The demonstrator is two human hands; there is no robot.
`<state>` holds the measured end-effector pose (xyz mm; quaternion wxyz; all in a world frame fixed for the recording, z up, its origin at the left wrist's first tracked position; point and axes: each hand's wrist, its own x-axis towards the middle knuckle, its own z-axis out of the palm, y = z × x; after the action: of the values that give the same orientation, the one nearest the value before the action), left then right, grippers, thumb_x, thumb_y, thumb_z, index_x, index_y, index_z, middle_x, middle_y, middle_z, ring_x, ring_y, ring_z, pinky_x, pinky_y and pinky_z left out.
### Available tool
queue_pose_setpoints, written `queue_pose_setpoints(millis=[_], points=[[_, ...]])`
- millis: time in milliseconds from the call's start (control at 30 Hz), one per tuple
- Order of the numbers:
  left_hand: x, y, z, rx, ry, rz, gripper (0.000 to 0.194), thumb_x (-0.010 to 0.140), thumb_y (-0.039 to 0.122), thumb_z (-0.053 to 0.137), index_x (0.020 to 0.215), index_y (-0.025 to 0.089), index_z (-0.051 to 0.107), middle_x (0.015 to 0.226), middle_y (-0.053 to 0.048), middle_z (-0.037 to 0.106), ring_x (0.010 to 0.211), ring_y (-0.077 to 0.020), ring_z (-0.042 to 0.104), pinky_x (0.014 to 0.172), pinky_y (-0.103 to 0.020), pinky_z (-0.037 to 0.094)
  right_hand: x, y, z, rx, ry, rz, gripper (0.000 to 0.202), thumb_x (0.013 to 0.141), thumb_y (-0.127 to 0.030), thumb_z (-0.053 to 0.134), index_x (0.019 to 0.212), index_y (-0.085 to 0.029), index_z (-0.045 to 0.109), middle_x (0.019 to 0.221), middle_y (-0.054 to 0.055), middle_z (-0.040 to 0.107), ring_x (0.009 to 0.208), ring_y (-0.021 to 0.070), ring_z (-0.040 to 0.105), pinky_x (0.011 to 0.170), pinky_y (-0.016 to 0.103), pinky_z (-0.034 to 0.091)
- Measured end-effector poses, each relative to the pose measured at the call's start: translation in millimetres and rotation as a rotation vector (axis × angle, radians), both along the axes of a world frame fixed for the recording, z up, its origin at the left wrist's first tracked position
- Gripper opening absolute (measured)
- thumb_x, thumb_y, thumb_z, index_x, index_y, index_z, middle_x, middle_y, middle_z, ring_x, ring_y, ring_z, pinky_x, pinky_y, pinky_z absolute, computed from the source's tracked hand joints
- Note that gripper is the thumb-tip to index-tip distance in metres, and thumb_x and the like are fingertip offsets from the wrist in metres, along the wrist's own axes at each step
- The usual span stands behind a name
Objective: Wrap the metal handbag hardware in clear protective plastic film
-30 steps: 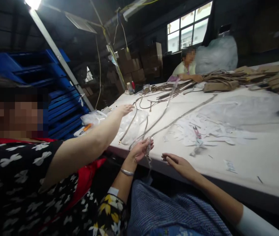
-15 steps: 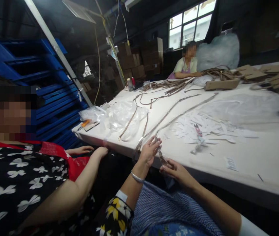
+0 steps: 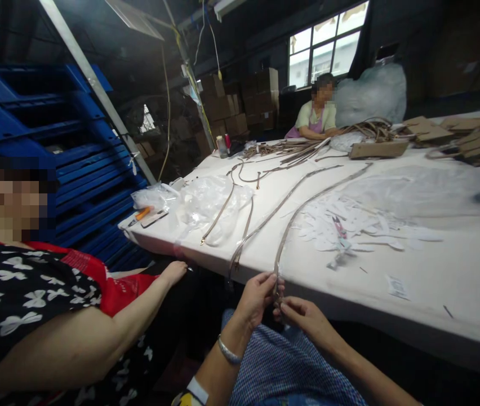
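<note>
A long brown strap [image 3: 289, 228], in what looks like clear wrap, runs from the far part of the table down over its front edge to my hands. My left hand [image 3: 258, 298] pinches it just below the edge. Close beside, my right hand [image 3: 301, 316] grips the strap's lower end, where small details are hidden by the fingers. To the left a second brown strap [image 3: 267, 219] lies on the table and hangs over the edge. Another thin strap with a metal clasp [image 3: 218, 217] rests on clear plastic bags [image 3: 189, 206].
The white-covered table [image 3: 350, 287] holds a heap of white paper strips [image 3: 362, 225] with red-handled cutters [image 3: 340, 226] on it. A strap pile [image 3: 299, 148] lies farther back. Orange-handled cutters [image 3: 142, 214] lie at left. One person [image 3: 138, 316] sits at my left, another [image 3: 316, 115] across the table.
Both hands have moved down and slightly toward me, drawing the strap over the table edge. My left fingers, loosely spread before, now pinch it. The neighbour's arm has shifted a little.
</note>
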<state>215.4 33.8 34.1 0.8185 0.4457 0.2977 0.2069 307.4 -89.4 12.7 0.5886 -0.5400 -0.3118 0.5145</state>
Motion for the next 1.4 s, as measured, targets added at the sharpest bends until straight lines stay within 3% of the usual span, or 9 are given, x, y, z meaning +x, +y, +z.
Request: queue_pose_setpoints(millis=[300,467,633,833,1000,1100,1233,1400], points=[[2.3,-6.1,-0.9,0.009,0.052,0.064,0.040,0.067,0.044,0.080,0.088,0.012,0.072,0.093,-0.013,0.072,0.078,-0.0171,0.066,0.064,-0.024,0.050,-5.4,-9.1,-0.7,0.024,-0.118,0.054,0.039,0.079,-0.051,0.068,0.097,-0.016,0.073,0.086,0.007,0.075,0.080,0.0232,0.068,0.079,0.036,0.053],[5.4,-7.5,1.8,-0.019,0.020,0.035,0.039,0.067,0.043,0.081,0.087,0.010,0.072,0.085,-0.010,0.070,0.071,-0.0144,0.064,0.062,-0.023,0.050,3.5,-14.8,4.7,0.045,-0.334,-0.007,0.031,0.083,-0.046,0.065,0.093,-0.020,0.077,0.093,0.006,0.075,0.092,0.0263,0.066,0.088,0.038,0.048],[6.5,-12.9,9.2,-0.044,-0.019,0.021,0.037,0.065,0.036,0.083,0.088,0.010,0.071,0.083,-0.008,0.069,0.071,-0.0123,0.062,0.068,-0.023,0.049,8.4,-18.6,10.7,0.090,-0.468,-0.047,0.031,0.085,-0.048,0.061,0.089,-0.022,0.078,0.091,0.006,0.074,0.087,0.0244,0.065,0.084,0.035,0.050],[6.5,-16.0,11.5,0.002,0.006,0.049,0.035,0.065,0.034,0.083,0.087,0.010,0.071,0.086,-0.009,0.071,0.071,-0.0122,0.063,0.065,-0.021,0.047,11.7,-23.1,-2.9,0.087,-0.602,-0.156,0.025,0.084,-0.045,0.062,0.089,-0.027,0.078,0.100,0.007,0.071,0.098,0.0272,0.063,0.091,0.040,0.047],[6.3,-18.5,12.7,-0.038,0.045,0.001,0.036,0.064,0.035,0.084,0.086,0.010,0.071,0.082,-0.008,0.071,0.065,-0.0095,0.061,0.057,-0.018,0.043,17.6,-28.3,-6.8,0.022,-0.803,-0.274,0.026,0.086,-0.046,0.058,0.091,-0.030,0.078,0.086,0.006,0.064,0.081,0.0234,0.061,0.072,0.035,0.050],[8.8,-21.7,12.4,-0.068,0.053,0.010,0.036,0.061,0.033,0.086,0.084,0.010,0.070,0.077,-0.006,0.070,0.061,-0.0083,0.060,0.055,-0.017,0.043,19.6,-29.6,-3.8,0.011,-0.758,-0.300,0.030,0.086,-0.048,0.057,0.095,-0.028,0.077,0.084,0.006,0.066,0.077,0.0225,0.062,0.068,0.033,0.050],[12.5,-25.3,8.7,-0.081,0.051,0.010,0.037,0.060,0.032,0.086,0.083,0.010,0.068,0.074,-0.004,0.069,0.060,-0.0079,0.059,0.054,-0.017,0.043,18.1,-29.3,-4.8,0.035,-0.586,-0.318,0.030,0.083,-0.049,0.062,0.094,-0.025,0.076,0.097,0.007,0.072,0.093,0.0266,0.065,0.088,0.040,0.052],[13.1,-26.1,2.8,-0.018,0.081,0.057,0.038,0.061,0.032,0.085,0.087,0.011,0.068,0.078,-0.007,0.071,0.063,-0.0113,0.062,0.056,-0.019,0.044,10.9,-31.2,-4.4,0.075,-0.129,-0.322,0.051,0.072,-0.051,0.074,0.113,-0.021,0.066,0.119,0.012,0.068,0.111,0.0324,0.063,0.100,0.049,0.048]])
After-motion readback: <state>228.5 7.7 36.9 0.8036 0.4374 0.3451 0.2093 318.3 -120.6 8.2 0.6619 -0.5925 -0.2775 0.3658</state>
